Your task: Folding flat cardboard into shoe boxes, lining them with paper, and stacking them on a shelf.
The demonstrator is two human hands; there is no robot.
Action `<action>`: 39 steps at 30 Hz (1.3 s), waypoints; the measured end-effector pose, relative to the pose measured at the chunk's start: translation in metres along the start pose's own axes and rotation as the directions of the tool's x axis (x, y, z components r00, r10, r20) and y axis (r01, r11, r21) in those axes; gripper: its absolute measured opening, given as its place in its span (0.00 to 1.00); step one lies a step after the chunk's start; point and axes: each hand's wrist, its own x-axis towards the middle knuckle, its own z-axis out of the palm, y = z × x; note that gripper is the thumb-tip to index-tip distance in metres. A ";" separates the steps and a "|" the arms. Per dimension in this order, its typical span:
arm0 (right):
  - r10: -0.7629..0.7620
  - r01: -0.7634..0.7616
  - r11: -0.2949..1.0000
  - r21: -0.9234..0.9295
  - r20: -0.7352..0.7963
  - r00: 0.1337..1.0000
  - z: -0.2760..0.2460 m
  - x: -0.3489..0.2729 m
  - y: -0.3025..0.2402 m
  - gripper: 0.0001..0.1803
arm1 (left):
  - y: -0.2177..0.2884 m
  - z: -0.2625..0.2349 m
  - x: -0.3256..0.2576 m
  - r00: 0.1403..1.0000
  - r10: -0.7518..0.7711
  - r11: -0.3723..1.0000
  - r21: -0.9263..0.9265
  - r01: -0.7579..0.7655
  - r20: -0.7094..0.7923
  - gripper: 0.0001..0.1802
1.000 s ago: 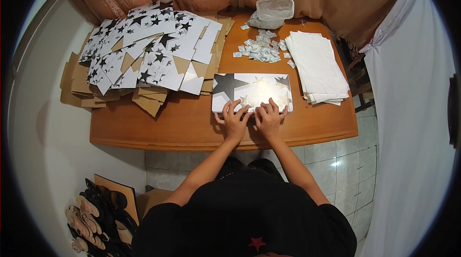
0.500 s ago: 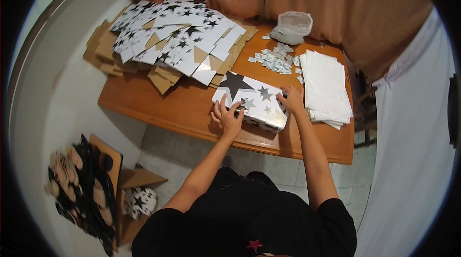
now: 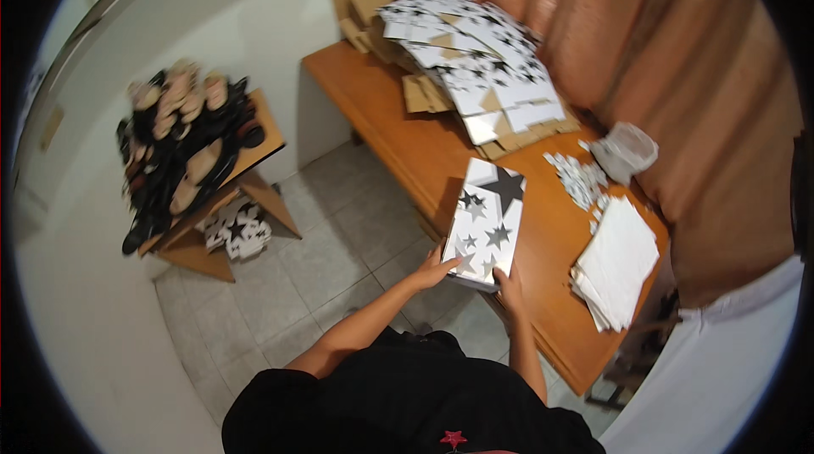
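A person in a black short-sleeved top with a small red star stands beside a long, varnished orange-brown wooden table that slants from far left to near right. Both bare hands grip a closed rectangular cardboard box, white with black and grey stars. The left hand is closed on its near left side, thumb on top; the right hand is closed around its near right corner. The box is at the table's left edge, long side pointing away from the person; whether it touches the wood cannot be told.

At the table's far end is a wide heap of flat star-printed white and brown cardboard pieces. To the right of the box are scattered small silvery-white sachets, with a translucent plastic bag just beyond them. Nearer lies a stack of white paper sheets. A shiny copper-brown curtain hangs behind.

On the left, black and beige shoes are heaped on a brown wooden stand, with star-patterned white items underneath, above grey floor tiles.
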 end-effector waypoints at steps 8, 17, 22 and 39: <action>-0.264 0.299 0.952 -0.067 0.315 0.912 0.162 -0.074 0.031 0.54 | -0.021 -0.146 -0.156 0.997 -0.015 0.956 -0.294 -0.007 -0.075 0.47; -0.656 0.683 0.704 0.194 0.548 0.519 0.441 -0.136 -0.089 0.66 | -0.045 -0.329 -0.380 0.795 0.053 0.938 -0.243 -0.248 -0.604 0.49; -0.836 0.807 0.465 0.364 0.480 0.265 0.568 -0.153 -0.168 0.63 | -0.016 -0.414 -0.462 0.600 0.136 0.914 -0.134 -0.383 -0.789 0.50; -0.919 0.706 -0.385 0.595 -0.178 -0.351 0.822 -0.142 -0.606 0.50 | 0.233 -0.761 -0.570 0.036 0.771 0.623 0.741 -0.250 -0.636 0.29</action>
